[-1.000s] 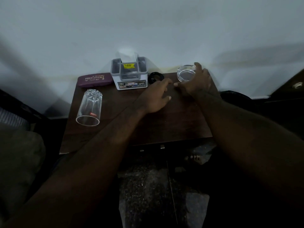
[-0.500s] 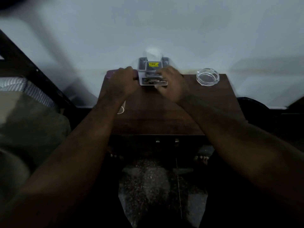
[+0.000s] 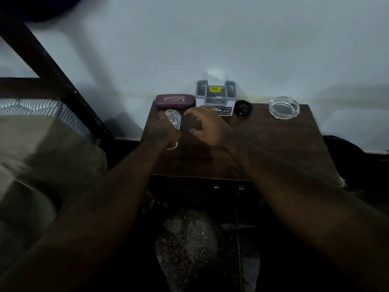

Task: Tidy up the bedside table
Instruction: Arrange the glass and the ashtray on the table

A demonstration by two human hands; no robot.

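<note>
At the dark wooden bench's left side, both hands have moved off the white plastic organiser: left hand grips the toppled clear faceted glass, right hand hovers open beside it, righting apparently next.

At frame centre, the left hand grips a glass lying on the bedside table; the right hand hovers beside it, fingers spread.
</note>
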